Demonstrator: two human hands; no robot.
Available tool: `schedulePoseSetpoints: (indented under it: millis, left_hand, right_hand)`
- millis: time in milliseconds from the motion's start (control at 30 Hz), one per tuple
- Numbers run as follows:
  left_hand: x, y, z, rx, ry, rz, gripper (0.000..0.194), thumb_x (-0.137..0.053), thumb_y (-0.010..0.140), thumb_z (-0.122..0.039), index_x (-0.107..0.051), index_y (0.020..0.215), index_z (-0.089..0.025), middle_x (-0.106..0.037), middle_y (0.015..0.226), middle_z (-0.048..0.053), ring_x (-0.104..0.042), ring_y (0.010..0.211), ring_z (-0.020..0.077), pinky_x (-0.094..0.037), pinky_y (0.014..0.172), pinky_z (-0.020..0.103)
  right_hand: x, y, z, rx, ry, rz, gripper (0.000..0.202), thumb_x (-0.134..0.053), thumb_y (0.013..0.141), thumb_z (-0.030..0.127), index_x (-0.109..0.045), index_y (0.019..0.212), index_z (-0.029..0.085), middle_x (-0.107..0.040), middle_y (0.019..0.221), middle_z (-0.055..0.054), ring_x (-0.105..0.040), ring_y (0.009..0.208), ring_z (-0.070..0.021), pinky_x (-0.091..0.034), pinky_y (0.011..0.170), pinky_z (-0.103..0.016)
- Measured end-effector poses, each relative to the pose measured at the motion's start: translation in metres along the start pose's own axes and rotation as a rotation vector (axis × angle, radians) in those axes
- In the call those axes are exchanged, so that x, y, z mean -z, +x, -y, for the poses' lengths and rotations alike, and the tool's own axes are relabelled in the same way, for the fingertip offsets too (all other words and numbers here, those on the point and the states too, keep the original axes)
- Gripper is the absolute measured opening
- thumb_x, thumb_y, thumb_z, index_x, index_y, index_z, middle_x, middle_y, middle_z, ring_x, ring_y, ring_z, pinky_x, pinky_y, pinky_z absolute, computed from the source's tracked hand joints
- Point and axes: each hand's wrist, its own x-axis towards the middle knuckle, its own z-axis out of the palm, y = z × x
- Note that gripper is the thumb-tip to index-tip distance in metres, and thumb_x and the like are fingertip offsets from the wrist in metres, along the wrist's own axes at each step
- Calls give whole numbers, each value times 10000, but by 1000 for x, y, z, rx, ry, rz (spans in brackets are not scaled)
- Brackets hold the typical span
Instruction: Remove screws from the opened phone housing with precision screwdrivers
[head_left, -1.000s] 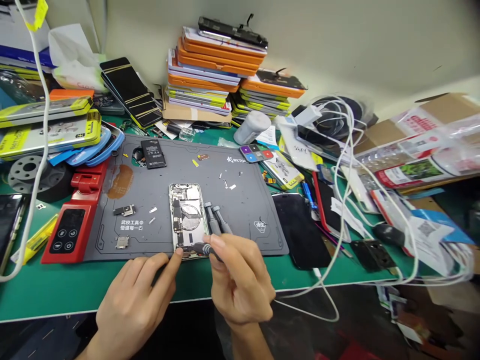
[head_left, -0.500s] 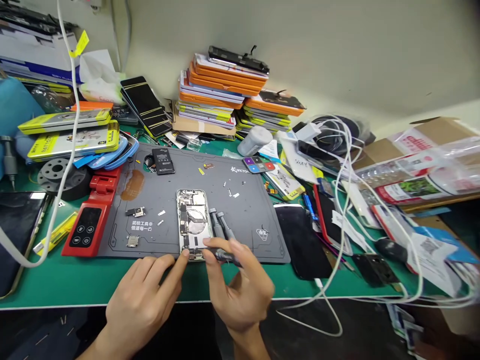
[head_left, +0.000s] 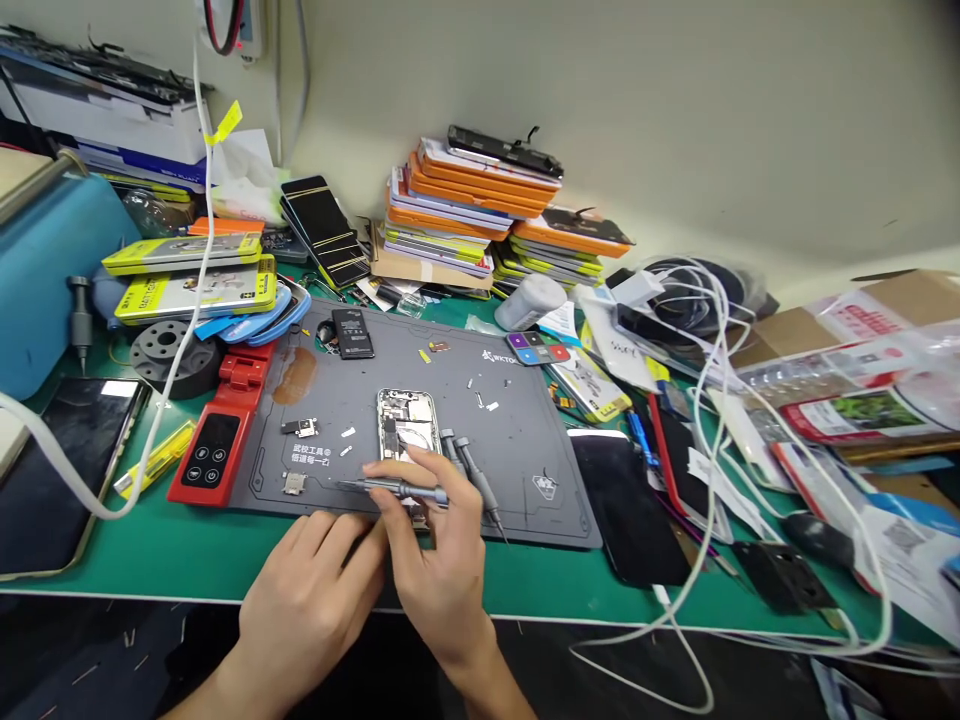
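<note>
Cluttered green bench (head_left: pixel 540 605), grey mat (head_left: pixel 547 440). Opened phone (head_left: pixel 409 412) at mat's near middle, partly hidden by hands. Right hand (head_left: pixel 442 560): fingers and thumb pinched on screwdriver (head_left: pixel 397 489), tip left, above phone's near part. Left hand (head_left: pixel 307 585): curled near phone's near end; can't tell if gripping. Phone probably light, stiff, innards fragile; hold side edges. Screwdriver likely rigid; grip shaft.
</note>
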Motion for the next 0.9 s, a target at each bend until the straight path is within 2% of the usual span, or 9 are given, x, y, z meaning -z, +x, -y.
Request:
schedulePoseSetpoints:
  millis: [100,233,367,533,733,900]
  left_hand:
    - [0,1,-1,30,-6,17,212,-579,1078,-108,-716,1240,-129,-698,878,34,-571,762,197,-481,728,361]
    - [2,5,-1,34,-1,11,217,-634,1087,-174,-725,1276,-120,-645,804,10,-556,732,187,-460,695,353]
    - [2,9,0,3,4,9,220,-651,1092,-201,-734,1273,-105,-654,810,14,-567,746,183,-457,705,356]
    - [1,10,1,-2,-10,9,190,-660,1086,-168,-721,1253,-101,-672,824,18,-524,761,189,-442,708,357]
    - [2,10,2,-12,-21,21,195,-624,1099,-133,-708,1275,-113,-696,845,8,-559,781,174,-458,741,339]
    - [1,7,4,-24,-21,34,203,-649,1083,-121,-717,1273,-103,-702,863,17,-533,782,181,-442,744,347]
  right_hand:
    - [4,0,2,7,116,-131,591,-636,1038,84,-422,1554,279,-795,1074,-42,-825,962,-174,-727,822,-331]
    - [11,2,2,-54,247,-265,487,-522,1099,141,-417,1544,309,-725,908,21,-738,626,-132,-665,587,-259]
    - [15,0,-2,-113,313,-217,456,-424,1129,171,-407,1560,320,-711,919,19,-682,558,-117,-649,572,-268]
    - [15,-2,-4,-108,258,-158,450,-439,1129,200,-387,1560,321,-725,934,9,-702,619,-124,-674,614,-274]
    - [14,-2,-3,-112,242,-163,431,-438,1130,231,-378,1549,315,-715,924,6,-682,623,-124,-647,554,-240]
    - [14,-1,-3,-111,210,-143,420,-435,1131,237,-363,1541,297,-692,900,12,-649,603,-112,-602,507,-202]
